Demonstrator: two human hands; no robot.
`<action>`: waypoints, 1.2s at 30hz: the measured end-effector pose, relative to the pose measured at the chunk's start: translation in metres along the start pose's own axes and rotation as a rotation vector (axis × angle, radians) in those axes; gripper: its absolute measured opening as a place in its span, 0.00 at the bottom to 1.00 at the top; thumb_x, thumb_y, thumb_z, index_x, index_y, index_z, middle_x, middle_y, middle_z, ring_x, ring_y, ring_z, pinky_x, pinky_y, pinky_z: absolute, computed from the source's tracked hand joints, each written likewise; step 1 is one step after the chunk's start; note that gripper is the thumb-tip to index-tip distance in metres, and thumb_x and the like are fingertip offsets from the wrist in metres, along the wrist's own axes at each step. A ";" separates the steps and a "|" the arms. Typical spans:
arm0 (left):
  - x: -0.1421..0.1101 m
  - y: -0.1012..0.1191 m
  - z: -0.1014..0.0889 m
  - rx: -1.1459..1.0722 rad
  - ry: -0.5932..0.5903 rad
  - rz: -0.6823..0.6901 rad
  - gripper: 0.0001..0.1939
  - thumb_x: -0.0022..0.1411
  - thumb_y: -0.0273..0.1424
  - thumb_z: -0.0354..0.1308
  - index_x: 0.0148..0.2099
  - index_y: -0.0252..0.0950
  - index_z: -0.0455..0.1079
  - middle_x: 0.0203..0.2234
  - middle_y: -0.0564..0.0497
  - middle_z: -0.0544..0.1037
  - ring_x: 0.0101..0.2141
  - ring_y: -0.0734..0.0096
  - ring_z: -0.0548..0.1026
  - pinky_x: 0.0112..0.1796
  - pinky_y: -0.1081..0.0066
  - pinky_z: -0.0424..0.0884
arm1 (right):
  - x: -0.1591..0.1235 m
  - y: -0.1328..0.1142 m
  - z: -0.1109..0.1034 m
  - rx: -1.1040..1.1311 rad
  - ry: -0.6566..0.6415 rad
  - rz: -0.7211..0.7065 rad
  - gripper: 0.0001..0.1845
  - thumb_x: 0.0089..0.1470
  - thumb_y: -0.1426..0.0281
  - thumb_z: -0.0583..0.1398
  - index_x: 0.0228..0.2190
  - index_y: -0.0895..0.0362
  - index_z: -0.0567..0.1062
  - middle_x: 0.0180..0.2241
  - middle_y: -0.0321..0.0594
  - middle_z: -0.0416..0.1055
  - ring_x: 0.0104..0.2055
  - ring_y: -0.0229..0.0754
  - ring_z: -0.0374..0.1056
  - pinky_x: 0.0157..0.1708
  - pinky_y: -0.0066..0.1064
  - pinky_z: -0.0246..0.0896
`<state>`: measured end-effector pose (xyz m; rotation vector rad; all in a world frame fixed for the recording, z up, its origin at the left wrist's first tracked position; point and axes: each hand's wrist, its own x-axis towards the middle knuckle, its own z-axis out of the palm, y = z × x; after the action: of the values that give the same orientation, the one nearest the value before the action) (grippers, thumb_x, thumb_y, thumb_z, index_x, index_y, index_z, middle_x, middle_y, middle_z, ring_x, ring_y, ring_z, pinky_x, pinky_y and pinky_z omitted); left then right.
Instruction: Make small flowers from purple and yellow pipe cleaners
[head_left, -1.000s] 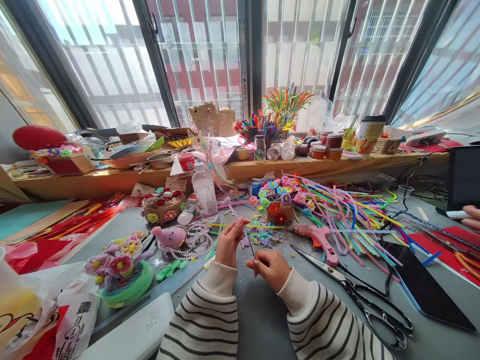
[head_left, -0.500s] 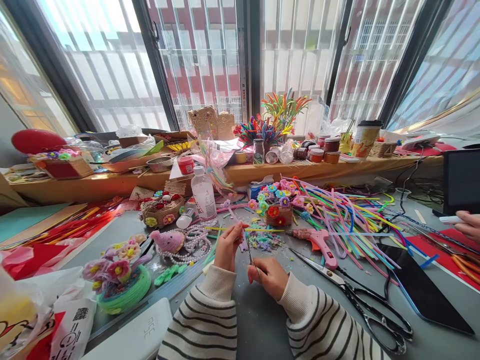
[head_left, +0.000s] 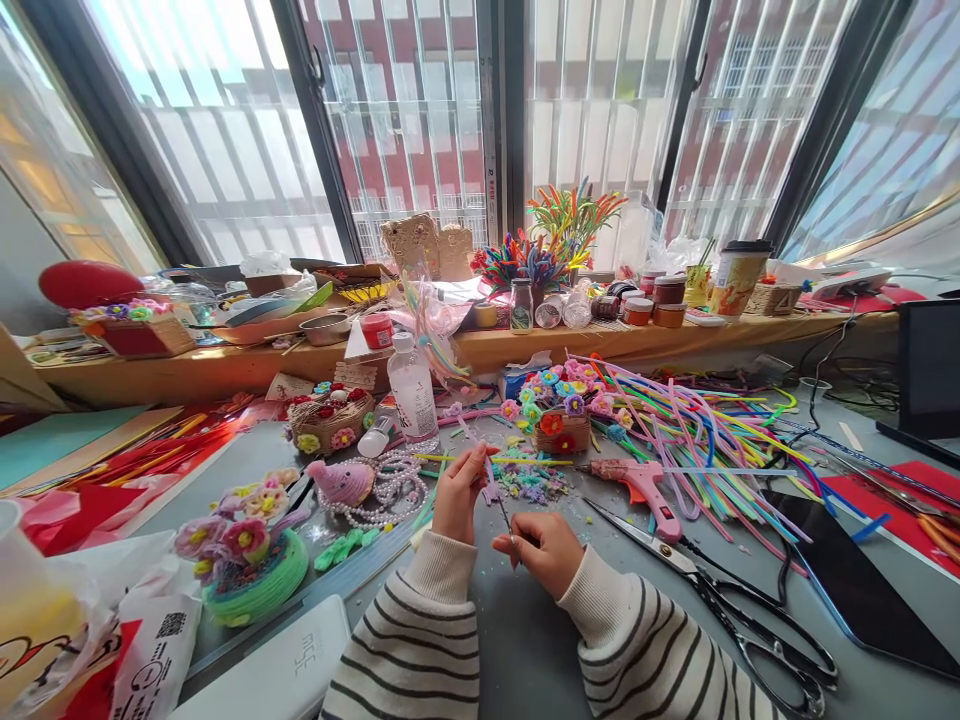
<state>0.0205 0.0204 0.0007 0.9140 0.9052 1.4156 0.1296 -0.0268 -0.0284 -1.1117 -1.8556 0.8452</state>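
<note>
My left hand (head_left: 457,497) is closed, pinching a light purple pipe cleaner (head_left: 490,487) between thumb and fingertips. My right hand (head_left: 547,550) wraps round the handles of small scissors (head_left: 505,515), whose thin blades point up at the pipe cleaner. The fingers hide most of the handles. Just beyond both hands lies a pile of pastel fuzzy clippings (head_left: 529,478) with a yellow stick (head_left: 517,462) across it. A pink glue gun (head_left: 651,490) and large black-handled scissors (head_left: 697,575) rest to the right of my right hand.
Loose pipe cleaners (head_left: 705,440) heap at the back right, near a black phone (head_left: 847,570). A flower basket (head_left: 562,432), a water bottle (head_left: 414,390) and bead strings (head_left: 401,490) stand or lie beyond my hands. At left are a green flower pot (head_left: 259,590) and a white power bank (head_left: 277,665).
Another person's hand with a white object has gone from the right edge. The scissors' blades look closer together, and the whole view has shifted slightly.
</note>
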 end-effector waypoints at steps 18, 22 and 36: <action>0.003 -0.003 -0.002 0.031 0.079 0.054 0.12 0.39 0.37 0.58 0.25 0.33 0.71 0.14 0.56 0.61 0.17 0.84 0.56 0.17 0.80 0.53 | 0.001 0.002 -0.002 -0.020 0.098 0.075 0.28 0.44 0.51 0.47 0.10 0.59 0.64 0.10 0.32 0.55 0.15 0.30 0.49 0.17 0.22 0.44; 0.005 -0.005 -0.003 0.020 0.090 0.076 0.12 0.39 0.38 0.58 0.26 0.34 0.71 0.17 0.55 0.64 0.18 0.85 0.56 0.18 0.81 0.54 | 0.001 0.005 -0.002 -0.005 0.114 0.082 0.28 0.44 0.50 0.46 0.11 0.60 0.65 0.10 0.31 0.54 0.14 0.29 0.48 0.16 0.22 0.44; -0.004 0.003 0.007 0.058 -0.050 -0.012 0.13 0.39 0.37 0.58 0.27 0.34 0.72 0.15 0.56 0.62 0.17 0.84 0.56 0.19 0.79 0.53 | 0.004 0.007 -0.012 0.156 0.381 0.135 0.26 0.42 0.51 0.49 0.20 0.61 0.71 0.14 0.32 0.56 0.19 0.32 0.52 0.19 0.23 0.48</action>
<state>0.0257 0.0165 0.0062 0.9820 0.9167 1.3567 0.1416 -0.0186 -0.0269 -1.2137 -1.3918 0.7760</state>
